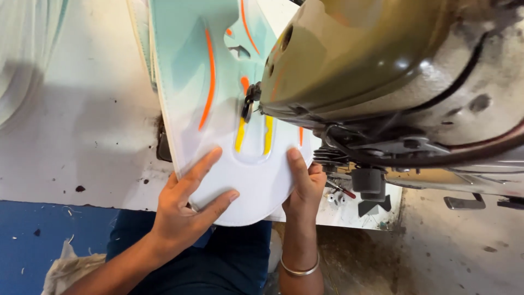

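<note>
A flat padded panel (218,98), white and pale teal with orange and yellow stripes, lies on the sewing machine table (82,136) and runs under the machine's needle area (250,104). My left hand (188,205) presses flat on the panel's near rounded end, fingers spread. My right hand (303,188) grips the panel's right near edge, thumb on top, with a metal bangle (299,269) on the wrist. The olive-grey sewing machine head (393,82) looms over the panel's right side and hides part of it.
The white table top is stained with dark specks. Another pale fabric piece (22,54) lies at the far left. Springs and small machine parts (349,180) hang under the machine head. Below are my dark blue trousers (229,257), a blue surface (33,240) and a dirty floor (453,251).
</note>
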